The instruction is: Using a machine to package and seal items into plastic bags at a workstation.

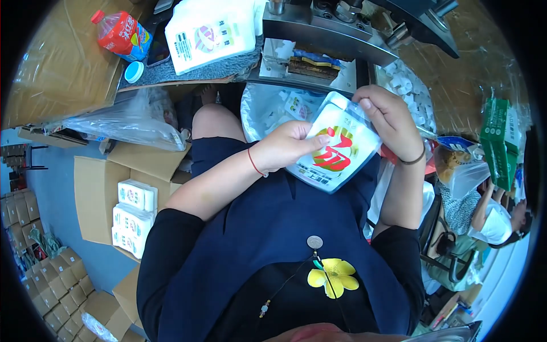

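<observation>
Over my lap I hold a flat white plastic pouch (342,154) with a large red and green print and clear edges. My left hand (285,145) grips its left side, thumb lying across the front and the other fingers hidden behind. At the pouch's upper right corner, my right hand (393,119) is closed with curled fingers on the edge. Beyond, a stack of similar white pouches (219,34) lies on a grey cloth-covered surface (211,69). Between my knees stands a bin with a clear liner (250,108), holding some white pouches.
A metal press (325,28) stands ahead. Left of it are a red-labelled bottle (125,35) and a blue lid (134,72). An open carton (94,199) holds white packs (134,216). White scraps (404,85) and a green box (498,142) lie right; another person (493,222) sits far right.
</observation>
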The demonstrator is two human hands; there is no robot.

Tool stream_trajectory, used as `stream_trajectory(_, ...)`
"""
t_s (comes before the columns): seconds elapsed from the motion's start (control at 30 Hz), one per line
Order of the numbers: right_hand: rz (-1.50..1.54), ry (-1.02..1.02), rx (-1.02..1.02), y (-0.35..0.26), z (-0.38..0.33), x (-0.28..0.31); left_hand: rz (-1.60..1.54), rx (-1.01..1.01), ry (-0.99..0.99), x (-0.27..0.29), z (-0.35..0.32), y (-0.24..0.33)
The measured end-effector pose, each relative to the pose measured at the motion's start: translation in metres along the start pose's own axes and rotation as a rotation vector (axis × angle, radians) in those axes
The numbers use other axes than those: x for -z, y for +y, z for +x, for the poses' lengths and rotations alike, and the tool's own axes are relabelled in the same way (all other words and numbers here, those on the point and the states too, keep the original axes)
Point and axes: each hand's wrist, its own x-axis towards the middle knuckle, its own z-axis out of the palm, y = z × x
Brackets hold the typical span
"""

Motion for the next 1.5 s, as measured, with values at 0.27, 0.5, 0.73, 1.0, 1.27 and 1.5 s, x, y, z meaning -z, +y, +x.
stream_trajectory(0.27, -0.630, 0.052, -0.401, 0.084, -0.021, 0.028, -0.216, -0.097, 0.113, 0.032, 0.019, 0.013)
stream_trajectory(0.5, -0.529, 0.275, -0.210, 0.122, -0.021, 0.006, 0.228, -0.260, 0.485, 0.056, 0.025, 0.025)
stream_trajectory(0.73, -0.588, 0.310, -0.285, 0.089, -0.031, 0.008, 1.936, -0.378, 1.049, 0.150, -0.011, 0.062)
stream_trajectory(1.0, -0.337, 0.373, -0.028, 0.040, -0.013, -0.030, 0.630, -0.559, 0.792, 0.109, -0.048, 0.038)
stream_trajectory(1.27, 0.294, 0.448, -0.020, -0.020, 0.021, -0.041, 0.922, -0.173, 0.463, 0.036, -0.022, 0.038)
stream_trajectory(1.5, -0.053, 0.098, 0.071, 0.001, 0.008, -0.018, 0.071, -0.003, 0.063, 0.007, -0.008, 0.014)
